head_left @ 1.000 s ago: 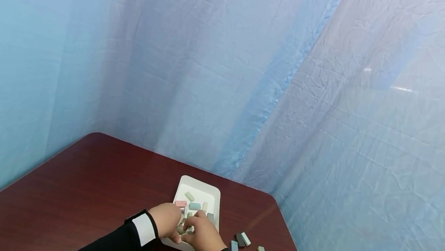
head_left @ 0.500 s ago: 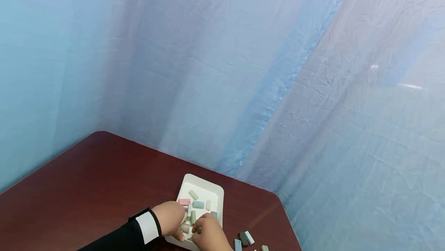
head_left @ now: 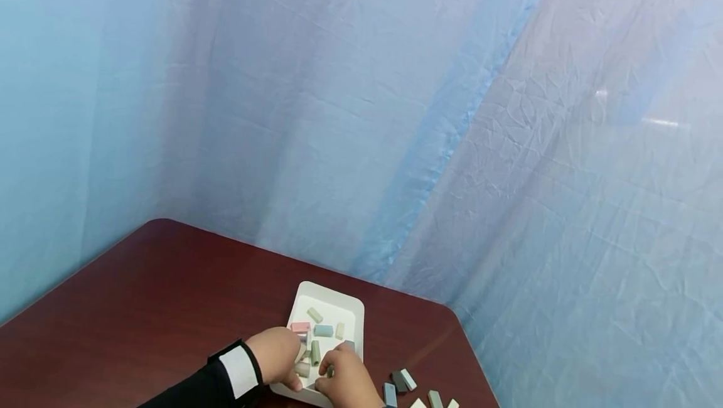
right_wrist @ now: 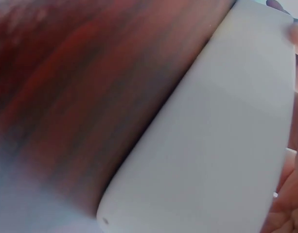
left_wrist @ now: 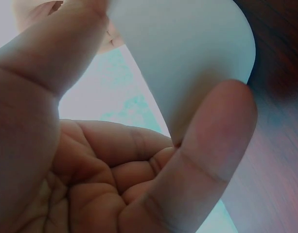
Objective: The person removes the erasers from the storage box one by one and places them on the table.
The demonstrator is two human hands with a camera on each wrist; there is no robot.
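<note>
A white tray (head_left: 339, 309) holds small pastel blocks: a pink block (head_left: 300, 327), a blue-green block (head_left: 324, 331), a green block (head_left: 315, 353) and a beige cylinder-like block (head_left: 302, 369), among others. My left hand (head_left: 273, 354) lies over the tray's left side. In the left wrist view, a finger (left_wrist: 219, 131) presses the outside of the tray's wall (left_wrist: 187, 43) while other fingers curl behind its rim. Inside the near right part of the tray, my right hand (head_left: 351, 378) pinches a small dark greenish block (head_left: 330, 371), mostly hidden by the fingers.
On the dark red table (head_left: 198, 307), right of the tray, lie several blocks, including a dark grey block (head_left: 398, 383), a blue-grey block (head_left: 390, 394) and a green block (head_left: 435, 399). Blue-lilac cloth (head_left: 316, 113) hangs behind the table's far edge.
My right hand has shifted slightly right and away from my left hand, uncovering more of the green block. My left hand stays at the tray's left side.
</note>
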